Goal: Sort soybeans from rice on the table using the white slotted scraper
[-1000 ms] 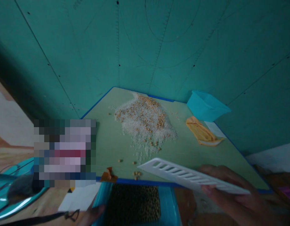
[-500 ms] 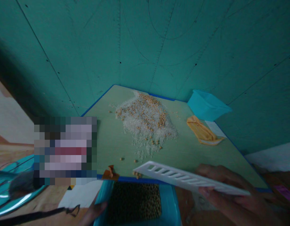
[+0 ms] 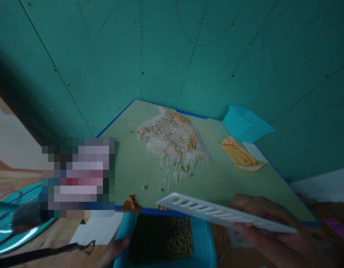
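Right hand point(image 3: 269, 223) pinches a slotted white scraper point(image 3: 216, 212) at the tabletop's point(image 3: 127, 171) near edge; left hand point(image 3: 116, 247) grips the bean-filled blue tub point(image 3: 163, 238) below it. If the tub drifts left, swept beans point(image 3: 160, 207) could spill to the floor.

Single head view: looks forward-down over near table point(image 3: 127, 175) edge, toward teal wall point(image 3: 105, 56).

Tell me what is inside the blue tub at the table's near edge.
The blue tub holds a bed of dark beans. The slotted white tool covers its far right corner.
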A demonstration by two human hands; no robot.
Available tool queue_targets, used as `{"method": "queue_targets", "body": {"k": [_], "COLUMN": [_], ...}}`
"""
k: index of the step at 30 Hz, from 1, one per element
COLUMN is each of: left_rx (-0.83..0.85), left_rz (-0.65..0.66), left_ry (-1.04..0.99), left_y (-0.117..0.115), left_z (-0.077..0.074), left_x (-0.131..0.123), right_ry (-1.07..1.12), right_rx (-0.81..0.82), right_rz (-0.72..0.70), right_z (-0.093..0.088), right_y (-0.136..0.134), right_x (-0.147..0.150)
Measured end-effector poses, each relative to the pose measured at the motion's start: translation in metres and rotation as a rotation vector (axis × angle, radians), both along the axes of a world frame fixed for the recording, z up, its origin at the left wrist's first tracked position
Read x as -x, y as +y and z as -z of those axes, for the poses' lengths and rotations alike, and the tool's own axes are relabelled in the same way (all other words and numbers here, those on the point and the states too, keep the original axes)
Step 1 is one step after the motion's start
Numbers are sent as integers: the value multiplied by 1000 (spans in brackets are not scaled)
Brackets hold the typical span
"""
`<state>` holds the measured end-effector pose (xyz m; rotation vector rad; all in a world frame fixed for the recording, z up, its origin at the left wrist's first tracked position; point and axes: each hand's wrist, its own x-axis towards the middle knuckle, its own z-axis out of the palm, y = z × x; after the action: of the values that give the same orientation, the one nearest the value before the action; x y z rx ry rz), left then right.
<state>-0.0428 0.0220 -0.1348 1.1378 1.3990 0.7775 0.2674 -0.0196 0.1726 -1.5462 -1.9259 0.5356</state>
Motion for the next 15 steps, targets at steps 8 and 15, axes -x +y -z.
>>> {"method": "queue_targets", "body": {"k": [8, 15], "left_rx": [26, 34], "left_rz": [63, 70], "left_ry": [28, -4], "left_y": [-9, -1], "left_z": [-41, -8], "left_x": [4, 4], "right_ry": [15, 14], "right_rx": [-27, -27], "right_rz": [22, 64], "right_z": [3, 6], "right_y": [0, -1], "right_x": [2, 2]}}
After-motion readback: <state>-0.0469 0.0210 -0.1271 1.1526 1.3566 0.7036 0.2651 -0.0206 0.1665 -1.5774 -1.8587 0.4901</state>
